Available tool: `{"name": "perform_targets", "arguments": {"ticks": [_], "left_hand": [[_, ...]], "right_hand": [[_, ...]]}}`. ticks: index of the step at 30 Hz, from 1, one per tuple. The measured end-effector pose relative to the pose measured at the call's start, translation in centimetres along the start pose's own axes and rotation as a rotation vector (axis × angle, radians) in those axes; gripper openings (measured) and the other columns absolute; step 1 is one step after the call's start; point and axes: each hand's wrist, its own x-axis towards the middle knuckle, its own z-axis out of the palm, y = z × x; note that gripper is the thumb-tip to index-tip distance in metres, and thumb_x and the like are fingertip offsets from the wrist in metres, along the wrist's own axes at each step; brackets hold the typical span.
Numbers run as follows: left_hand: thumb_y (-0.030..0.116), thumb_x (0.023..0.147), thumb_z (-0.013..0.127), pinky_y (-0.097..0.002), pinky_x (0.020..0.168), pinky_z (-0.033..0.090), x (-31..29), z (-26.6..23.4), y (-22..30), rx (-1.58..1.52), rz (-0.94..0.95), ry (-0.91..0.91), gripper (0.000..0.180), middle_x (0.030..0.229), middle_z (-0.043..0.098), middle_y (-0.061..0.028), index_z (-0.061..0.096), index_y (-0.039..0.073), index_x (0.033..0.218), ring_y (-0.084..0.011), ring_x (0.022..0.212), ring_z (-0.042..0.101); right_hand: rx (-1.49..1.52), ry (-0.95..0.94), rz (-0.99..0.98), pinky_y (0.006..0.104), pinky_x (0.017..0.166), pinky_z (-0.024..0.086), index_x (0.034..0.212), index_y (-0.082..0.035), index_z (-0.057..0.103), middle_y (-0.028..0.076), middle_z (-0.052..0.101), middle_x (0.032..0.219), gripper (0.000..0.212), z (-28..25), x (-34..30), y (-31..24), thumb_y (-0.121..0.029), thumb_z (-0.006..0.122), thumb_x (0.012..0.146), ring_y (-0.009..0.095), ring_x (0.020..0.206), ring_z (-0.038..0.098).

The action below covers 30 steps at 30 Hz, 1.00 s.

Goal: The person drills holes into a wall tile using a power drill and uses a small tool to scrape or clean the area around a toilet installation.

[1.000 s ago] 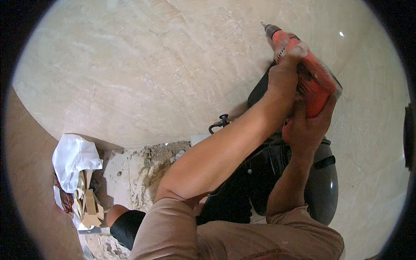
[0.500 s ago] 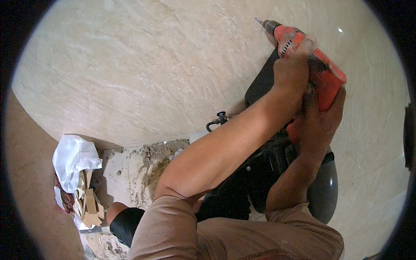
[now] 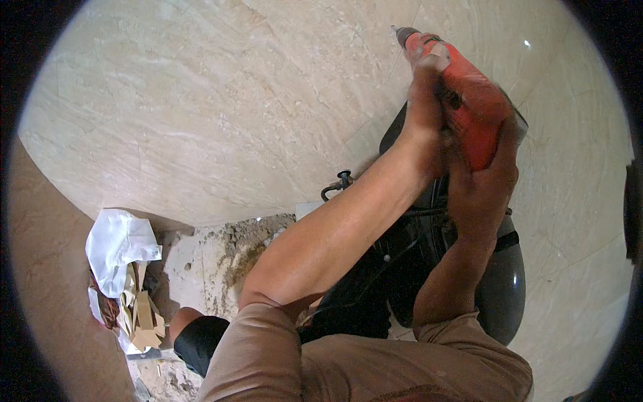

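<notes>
A red power drill [image 3: 474,80] is held up at the upper right, its dark chuck [image 3: 404,35] and bit aimed toward the upper left at the marbled tile wall [image 3: 234,100]. Whether the bit touches the tile I cannot tell. Around the front of the drill's body is my left hand [image 3: 426,77], closed, its arm reaching across from the lower left. My right hand [image 3: 492,157] grips the rear and handle, with its fingers partly hidden. Below both hands is a dark, glossy rounded fixture [image 3: 506,295], largely covered by my arms.
A small black valve with a curved hose [image 3: 343,179] juts out by the wall beside my left forearm. At the lower left lie a crumpled white bag [image 3: 120,248] and torn cardboard [image 3: 144,318]. Rough, dusty floor [image 3: 214,268] shows between these and my arm.
The drill has turned in my hands, and its rear end has shifted left. My left hand has slid forward toward the chuck, and my right hand has moved slightly up and left.
</notes>
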Motion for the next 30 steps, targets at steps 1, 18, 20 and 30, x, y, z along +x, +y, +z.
{"name": "perform_targets", "arguments": {"ticks": [1, 18, 20, 30], "left_hand": [[0.059, 0.081, 0.063, -0.0442, 0.092, 0.049, 0.4, -0.4, 0.0, -0.069, -0.043, -0.098, 0.069, 0.109, 0.062, -0.0138, 0.055, 0.003, 0.120, -0.0289, 0.098, 0.061], [0.050, 0.087, 0.064, -0.0350, 0.086, 0.049, 2.3, 2.6, -0.2, 0.468, 0.060, 0.417, 0.064, 0.102, 0.068, -0.0181, 0.065, -0.011, 0.108, -0.0233, 0.094, 0.065], [0.049, 0.087, 0.064, -0.0353, 0.085, 0.049, 2.1, 2.7, -0.5, 0.461, 0.087, 0.389, 0.062, 0.100, 0.069, -0.0166, 0.065, -0.010, 0.106, -0.0231, 0.092, 0.065], [0.048, 0.081, 0.070, -0.0359, 0.078, 0.050, 1.3, 2.1, -1.1, 0.294, 0.055, 0.383, 0.063, 0.100, 0.067, -0.0127, 0.064, -0.008, 0.110, -0.0229, 0.086, 0.063]], "right_hand": [[0.003, -0.004, -0.002, 0.0429, 0.103, 0.045, 0.138, -0.004, 0.048, 0.021, 0.060, 0.128, 0.059, -0.2, 0.2, 0.1, -0.023, 0.072, 0.087, 0.035, 0.122, 0.058], [0.110, 0.078, 0.427, 0.0405, 0.095, 0.049, 0.124, -0.004, 0.053, 0.016, 0.064, 0.120, 0.049, -1.1, 1.8, -1.0, -0.025, 0.076, 0.086, 0.028, 0.109, 0.063], [0.142, 0.093, 0.390, 0.0412, 0.095, 0.049, 0.124, -0.005, 0.053, 0.016, 0.064, 0.119, 0.050, -0.9, 1.5, -0.1, -0.026, 0.076, 0.085, 0.029, 0.108, 0.063], [0.261, 0.105, 0.276, 0.0402, 0.101, 0.046, 0.133, -0.009, 0.048, 0.013, 0.059, 0.127, 0.055, -0.6, 0.6, 0.2, -0.023, 0.075, 0.086, 0.028, 0.117, 0.059]]}}
